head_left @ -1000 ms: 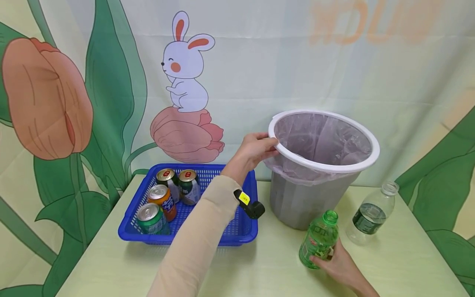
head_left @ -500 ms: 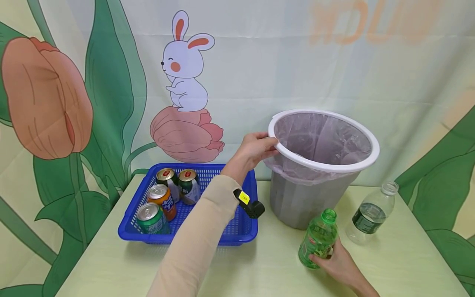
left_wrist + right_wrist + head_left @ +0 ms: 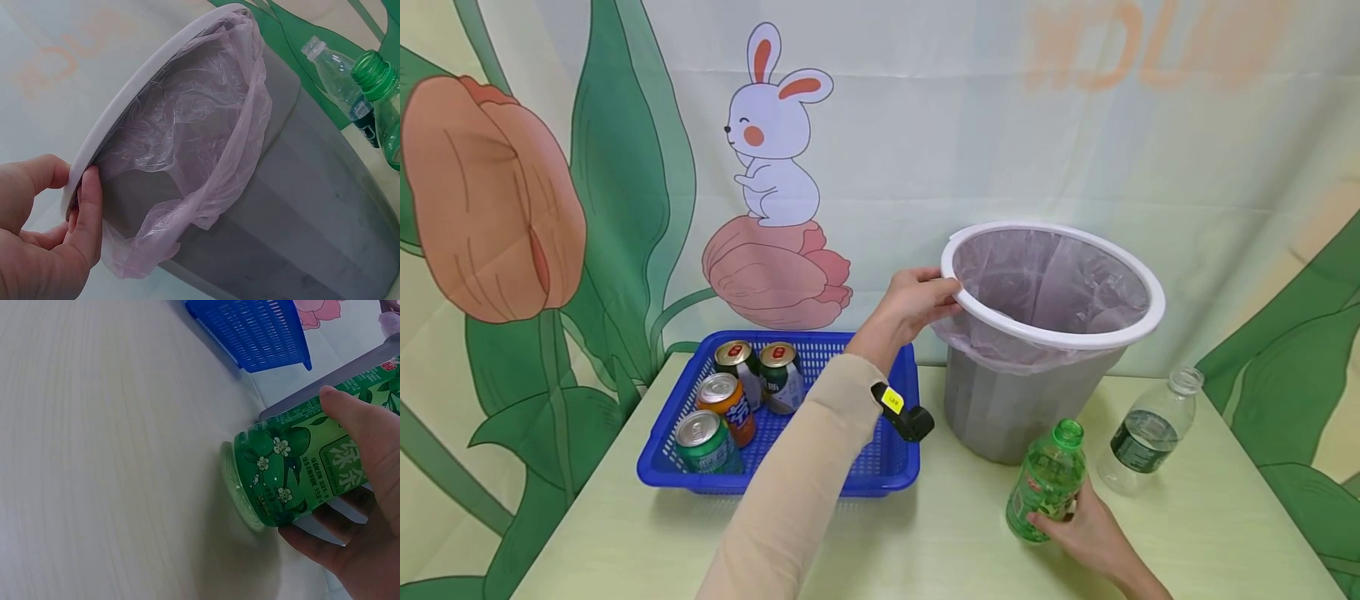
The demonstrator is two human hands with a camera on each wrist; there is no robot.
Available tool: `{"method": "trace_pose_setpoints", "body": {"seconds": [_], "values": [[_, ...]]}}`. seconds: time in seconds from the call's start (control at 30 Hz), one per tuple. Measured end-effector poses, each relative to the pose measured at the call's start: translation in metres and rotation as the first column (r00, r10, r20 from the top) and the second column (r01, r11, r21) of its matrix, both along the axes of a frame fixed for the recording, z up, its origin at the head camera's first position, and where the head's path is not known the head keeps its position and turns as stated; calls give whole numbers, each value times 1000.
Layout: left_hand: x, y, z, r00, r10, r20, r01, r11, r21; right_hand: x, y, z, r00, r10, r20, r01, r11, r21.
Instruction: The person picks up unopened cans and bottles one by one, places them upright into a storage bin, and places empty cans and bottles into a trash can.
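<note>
My left hand (image 3: 921,302) grips the white rim (image 3: 115,109) of a grey trash can (image 3: 1000,408), thumb on one side and fingers on the other. A thin pinkish bag (image 3: 237,150) lines the can and folds over its outside. My right hand (image 3: 1093,529) holds a green plastic tea bottle (image 3: 1047,483) around its lower body, in front of the can. The bottle is uncapped and tilts slightly. In the right wrist view, its printed green label (image 3: 312,456) faces the camera, with the thumb and fingers on either side.
A clear plastic bottle (image 3: 1150,437) with a dark label stands right of the can. To the left sits a blue basket (image 3: 868,467) with several drink cans (image 3: 727,408), partly behind my left forearm. A printed cloth backdrop (image 3: 895,125) hangs behind the table.
The green bottle has shifted very slightly in my right hand's grip. My left hand and the trash can hold their place.
</note>
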State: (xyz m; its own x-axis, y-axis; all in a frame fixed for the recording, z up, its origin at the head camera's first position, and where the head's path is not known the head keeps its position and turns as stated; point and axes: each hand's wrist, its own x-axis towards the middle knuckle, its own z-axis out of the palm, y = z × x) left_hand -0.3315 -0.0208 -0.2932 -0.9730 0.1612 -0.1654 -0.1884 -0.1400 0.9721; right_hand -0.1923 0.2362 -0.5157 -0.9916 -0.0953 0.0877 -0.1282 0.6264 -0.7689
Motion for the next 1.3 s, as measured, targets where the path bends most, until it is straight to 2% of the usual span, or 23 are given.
{"method": "trace_pose_setpoints", "body": {"seconds": [0.27,0.77,1.3], "values": [[-1,0,-1,1000,2,1,-2,1000,0,1,3,4,1000,-14,7,14,1000,17],[0,0,-1,1000,-1,-6,1,1000,5,6,7,16,998,9,-62,-6,999,54],[0,0,0,1000,-5,-7,5,1000,17,9,12,32,1000,-7,-22,9,994,109]]}}
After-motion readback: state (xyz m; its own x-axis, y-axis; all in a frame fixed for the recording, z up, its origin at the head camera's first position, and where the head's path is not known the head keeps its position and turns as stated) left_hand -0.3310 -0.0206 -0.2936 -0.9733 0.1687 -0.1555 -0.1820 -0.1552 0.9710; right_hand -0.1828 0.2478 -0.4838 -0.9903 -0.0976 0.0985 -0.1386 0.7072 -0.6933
